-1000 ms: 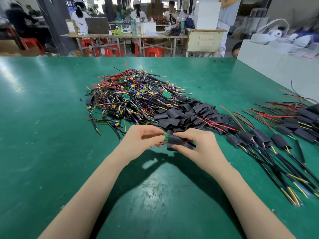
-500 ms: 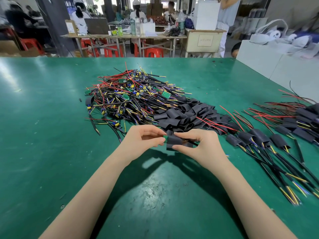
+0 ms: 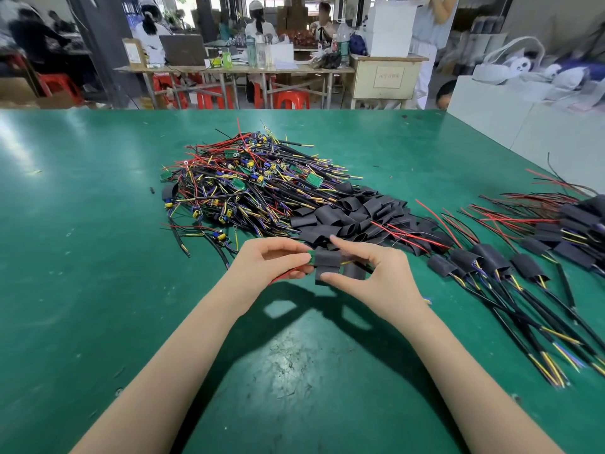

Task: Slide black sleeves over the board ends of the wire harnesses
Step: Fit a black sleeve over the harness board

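Two hands: meeting above the middle of the tabletop (image 3: 82, 257), a little toward its near edge.
Sleeve: one black sleeve (image 3: 327, 258) held just off the surface, a sliver of green board (image 3: 312, 258) poking out of its left end.
Right hand: right hand (image 3: 376, 276) pinching the sleeve between thumb and forefinger, other fingers curled loosely behind.
Left hand: left hand (image 3: 265, 263) pinching the board end, red wire trailing below its fingers.
Loose sleeves: heap of black sleeves (image 3: 353, 214) just beyond the hands.
Unfinished pile: tangle of wire harnesses (image 3: 248, 185) toward the far edge, left of that heap.
Finished ones: sleeved harnesses (image 3: 491, 267) fanned out toward the right edge.
Background: people seated at other benches, red stools (image 3: 291, 98) beneath.
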Action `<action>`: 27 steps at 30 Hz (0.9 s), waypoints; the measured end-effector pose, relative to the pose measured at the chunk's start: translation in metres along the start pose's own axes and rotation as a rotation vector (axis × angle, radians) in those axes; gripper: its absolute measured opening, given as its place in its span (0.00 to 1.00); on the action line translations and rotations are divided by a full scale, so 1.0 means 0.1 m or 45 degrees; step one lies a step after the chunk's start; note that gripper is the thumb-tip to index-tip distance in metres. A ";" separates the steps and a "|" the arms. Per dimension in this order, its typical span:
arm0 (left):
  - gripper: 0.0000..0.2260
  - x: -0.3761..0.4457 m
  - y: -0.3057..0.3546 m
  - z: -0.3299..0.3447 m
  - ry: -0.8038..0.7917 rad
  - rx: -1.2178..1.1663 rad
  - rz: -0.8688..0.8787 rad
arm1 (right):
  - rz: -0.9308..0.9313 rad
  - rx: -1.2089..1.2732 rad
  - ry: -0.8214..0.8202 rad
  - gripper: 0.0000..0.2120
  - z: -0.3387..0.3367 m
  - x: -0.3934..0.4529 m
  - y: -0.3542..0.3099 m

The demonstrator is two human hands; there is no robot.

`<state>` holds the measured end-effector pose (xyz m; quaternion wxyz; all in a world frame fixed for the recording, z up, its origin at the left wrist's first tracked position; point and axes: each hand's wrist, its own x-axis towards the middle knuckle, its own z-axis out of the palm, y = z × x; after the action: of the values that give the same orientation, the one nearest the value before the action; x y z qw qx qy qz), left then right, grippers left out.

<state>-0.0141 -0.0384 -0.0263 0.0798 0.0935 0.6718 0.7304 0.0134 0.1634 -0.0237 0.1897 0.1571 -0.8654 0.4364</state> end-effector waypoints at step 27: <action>0.11 0.04 -0.12 0.19 -0.329 -0.737 -0.301 | -0.152 0.071 0.021 0.15 0.07 0.01 -0.04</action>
<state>-0.0138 -0.0180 -0.0362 0.2718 0.0801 0.4270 0.8587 0.0123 0.1551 -0.0246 0.2180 0.2101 -0.8405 0.4494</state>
